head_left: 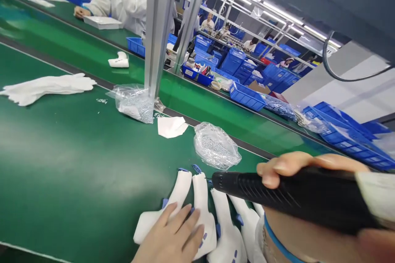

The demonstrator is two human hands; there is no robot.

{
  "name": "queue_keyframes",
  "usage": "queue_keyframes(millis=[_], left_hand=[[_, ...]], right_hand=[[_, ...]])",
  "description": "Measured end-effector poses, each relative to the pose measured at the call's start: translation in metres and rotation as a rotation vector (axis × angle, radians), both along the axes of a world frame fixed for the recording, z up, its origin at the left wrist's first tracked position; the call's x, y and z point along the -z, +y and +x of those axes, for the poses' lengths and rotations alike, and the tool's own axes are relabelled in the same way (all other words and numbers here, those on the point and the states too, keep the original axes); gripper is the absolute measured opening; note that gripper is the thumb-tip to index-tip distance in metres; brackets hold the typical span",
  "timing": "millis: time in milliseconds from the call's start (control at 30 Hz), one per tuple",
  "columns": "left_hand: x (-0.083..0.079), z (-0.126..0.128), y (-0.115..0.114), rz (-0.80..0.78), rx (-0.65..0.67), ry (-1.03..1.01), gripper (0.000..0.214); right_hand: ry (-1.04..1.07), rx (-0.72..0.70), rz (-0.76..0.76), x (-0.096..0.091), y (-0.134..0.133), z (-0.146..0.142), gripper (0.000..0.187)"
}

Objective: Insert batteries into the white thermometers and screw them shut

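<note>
My right hand (308, 168) is wrapped round a black electric screwdriver (277, 191), whose tip points left toward a row of white plastic housings (202, 197) with blue buttons, lying side by side on the green bench (61, 164). My left hand (171, 236) lies flat with fingers spread on the two leftmost housings, pressing them down. A clear bag of small metal screws (216, 146) sits just beyond the housings.
A second clear bag (134, 102) leans at an aluminium post (157, 28). White gloves (46, 88) lie at the left, a folded white paper (171, 126) in the middle, one housing (119, 61) on the far belt. Blue bins (247, 96) line the back; a white-coated person (123, 0) sits beyond.
</note>
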State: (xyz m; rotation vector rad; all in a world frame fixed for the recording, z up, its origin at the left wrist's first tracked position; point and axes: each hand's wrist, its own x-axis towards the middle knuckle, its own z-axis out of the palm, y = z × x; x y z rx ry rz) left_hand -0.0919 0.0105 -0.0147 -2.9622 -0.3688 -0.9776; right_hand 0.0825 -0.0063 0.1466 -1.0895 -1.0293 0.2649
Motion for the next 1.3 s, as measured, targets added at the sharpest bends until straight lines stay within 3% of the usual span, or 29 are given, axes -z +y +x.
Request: queue_keyframes(millis=[167, 333, 767, 1300], left_hand=[[-0.011, 0.0, 0.002, -0.113, 0.023, 0.034, 0.032], [-0.014, 0.0, 0.001, -0.141, 0.01, 0.039, 0.034], [-0.012, 0.002, -0.002, -0.204, 0.0, 0.084, 0.035], [-0.014, 0.002, -0.007, -0.275, -0.015, 0.149, 0.028]], right_hand=[[0.04, -0.118, -0.051, 0.008, 0.027, -0.014, 0.043], [0.016, -0.12, -0.06, 0.014, 0.04, -0.017, 0.043], [-0.028, -0.17, -0.091, 0.031, 0.044, -0.014, 0.041], [-0.111, -0.212, -0.13, 0.035, 0.05, -0.004, 0.034]])
